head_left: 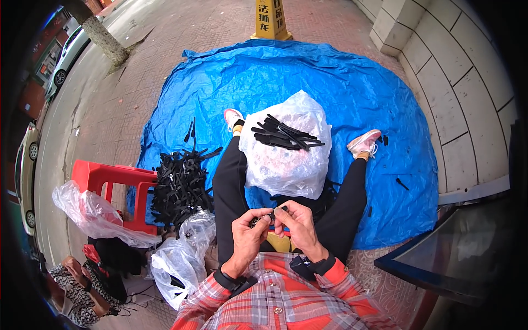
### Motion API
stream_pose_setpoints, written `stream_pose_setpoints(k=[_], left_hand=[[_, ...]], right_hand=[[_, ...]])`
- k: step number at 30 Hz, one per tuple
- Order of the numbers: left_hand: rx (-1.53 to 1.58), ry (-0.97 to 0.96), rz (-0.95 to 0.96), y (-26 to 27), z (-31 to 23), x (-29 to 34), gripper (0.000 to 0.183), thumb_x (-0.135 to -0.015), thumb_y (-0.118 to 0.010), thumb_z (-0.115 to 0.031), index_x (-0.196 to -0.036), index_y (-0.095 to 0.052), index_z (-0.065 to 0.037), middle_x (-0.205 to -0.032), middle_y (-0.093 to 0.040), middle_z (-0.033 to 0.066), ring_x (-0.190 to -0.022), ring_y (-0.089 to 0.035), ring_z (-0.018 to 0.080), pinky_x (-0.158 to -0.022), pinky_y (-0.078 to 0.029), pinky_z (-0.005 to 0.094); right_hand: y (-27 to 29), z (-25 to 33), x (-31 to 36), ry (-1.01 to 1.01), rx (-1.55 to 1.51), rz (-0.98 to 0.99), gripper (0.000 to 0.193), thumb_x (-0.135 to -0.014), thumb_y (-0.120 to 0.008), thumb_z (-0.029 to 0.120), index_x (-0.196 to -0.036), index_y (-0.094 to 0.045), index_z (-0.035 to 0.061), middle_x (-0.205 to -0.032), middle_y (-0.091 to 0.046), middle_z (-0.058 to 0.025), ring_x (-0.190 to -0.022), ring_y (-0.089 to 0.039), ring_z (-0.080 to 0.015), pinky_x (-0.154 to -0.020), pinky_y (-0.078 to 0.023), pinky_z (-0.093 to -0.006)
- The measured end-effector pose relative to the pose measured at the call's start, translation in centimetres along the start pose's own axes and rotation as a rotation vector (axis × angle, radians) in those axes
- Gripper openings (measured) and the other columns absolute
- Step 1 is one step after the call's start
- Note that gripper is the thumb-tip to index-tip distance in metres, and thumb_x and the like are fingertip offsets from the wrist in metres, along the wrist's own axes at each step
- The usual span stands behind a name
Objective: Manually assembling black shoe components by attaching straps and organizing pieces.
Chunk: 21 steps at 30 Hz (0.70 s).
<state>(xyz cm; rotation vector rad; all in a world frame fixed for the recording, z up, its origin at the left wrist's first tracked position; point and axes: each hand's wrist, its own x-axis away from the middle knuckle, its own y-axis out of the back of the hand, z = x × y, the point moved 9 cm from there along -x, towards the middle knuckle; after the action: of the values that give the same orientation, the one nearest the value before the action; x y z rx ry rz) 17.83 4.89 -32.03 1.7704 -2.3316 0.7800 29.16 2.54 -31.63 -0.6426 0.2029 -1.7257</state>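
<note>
In front of my lap, my left hand (248, 232) and my right hand (298, 224) are close together, fingertips pinched on a small black piece (268, 216). Fingers cover most of it, so its exact kind does not show. Beyond them, a cloudy plastic bag (286, 170) with pale pinkish contents stands between my legs. Several slim black strip-like pieces (283, 133) lie loosely on top of it. To the left is a big heap of similar black pieces (179, 187). More dark pieces (308, 204) show partly behind the bag, near my right thigh.
A blue tarp (379, 93) covers the paving, with a few stray black pieces (402, 184) on it. At left are a red plastic stool (104, 176), clear plastic bags (179, 267) and another person's arm (91, 286). A dark-framed panel (451, 247) stands at right; a yellow sign (270, 22) stands beyond.
</note>
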Motion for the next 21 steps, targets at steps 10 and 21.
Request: stream_pose_setpoints(k=[10,21], left_hand=[[-0.036,0.037,0.058,-0.2,-0.3,0.1,0.009,-0.082,-0.058,0.0,-0.09,-0.062,0.001,-0.057,-0.05,-0.0038,-0.045,-0.038,0.0008,-0.04,-0.027,0.0166],[-0.103,0.04,0.07,0.4,0.9,-0.3,0.014,-0.08,-0.061,-0.001,-0.094,-0.063,0.0,-0.061,-0.052,-0.0035,-0.049,-0.042,0.0019,-0.043,-0.031,0.0169]], right_hand=[[0.3,0.1,0.3,-0.003,0.203,0.012,0.015,-0.087,-0.056,0.011,-0.081,-0.057,-0.0024,-0.063,-0.057,-0.0029,-0.051,-0.053,-0.0068,-0.044,-0.044,-0.0205],[-5.0,3.4,4.0,0.863,1.412,0.169,0.022,-0.067,-0.058,0.002,-0.088,-0.055,-0.0036,-0.078,-0.051,-0.0135,-0.07,-0.055,-0.024,-0.057,-0.046,-0.0319]])
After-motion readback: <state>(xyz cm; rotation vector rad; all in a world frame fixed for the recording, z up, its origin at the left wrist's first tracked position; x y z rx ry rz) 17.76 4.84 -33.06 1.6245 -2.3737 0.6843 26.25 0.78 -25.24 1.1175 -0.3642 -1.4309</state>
